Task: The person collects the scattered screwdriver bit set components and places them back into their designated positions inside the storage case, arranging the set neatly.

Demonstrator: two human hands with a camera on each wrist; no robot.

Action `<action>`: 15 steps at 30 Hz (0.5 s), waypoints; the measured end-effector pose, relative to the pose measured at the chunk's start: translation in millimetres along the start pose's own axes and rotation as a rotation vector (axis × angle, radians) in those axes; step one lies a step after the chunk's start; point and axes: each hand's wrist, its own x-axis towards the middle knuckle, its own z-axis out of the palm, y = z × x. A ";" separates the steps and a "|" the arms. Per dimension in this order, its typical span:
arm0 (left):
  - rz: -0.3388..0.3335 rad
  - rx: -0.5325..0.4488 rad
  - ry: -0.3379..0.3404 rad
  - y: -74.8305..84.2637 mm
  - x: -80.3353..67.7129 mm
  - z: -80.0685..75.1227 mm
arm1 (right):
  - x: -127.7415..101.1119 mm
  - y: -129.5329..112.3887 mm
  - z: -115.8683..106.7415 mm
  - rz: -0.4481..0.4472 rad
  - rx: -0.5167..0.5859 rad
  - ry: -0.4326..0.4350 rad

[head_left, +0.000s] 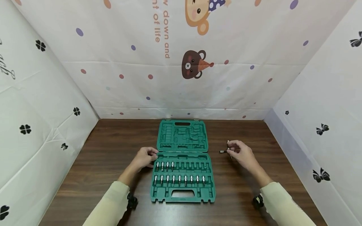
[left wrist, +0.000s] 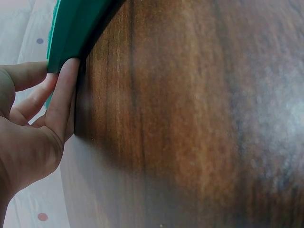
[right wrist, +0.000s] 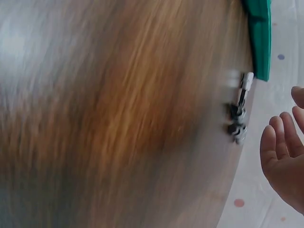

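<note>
A green tool case lies unfolded on the table, its lid flat behind the base. Silver bit sockets fill the front row, and several stand at the left of the back row. My left hand pinches the case's left edge near the hinge, thumb above and fingers low along the side in the left wrist view. To the right of the case, my right hand hovers over a few loose bit sockets. In the right wrist view its fingers are apart from those sockets, with nothing visible between them.
The dark wooden table carries the case. A patterned white sheet rises at the table's back edge, with more sheets along both sides. Dark wrist cameras hang below both sleeves. The right wrist view is blurred.
</note>
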 end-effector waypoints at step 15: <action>-0.009 -0.005 0.003 1.0 0.4 -0.5 | 12.0 29.0 -7.1 0.029 -0.130 -0.083</action>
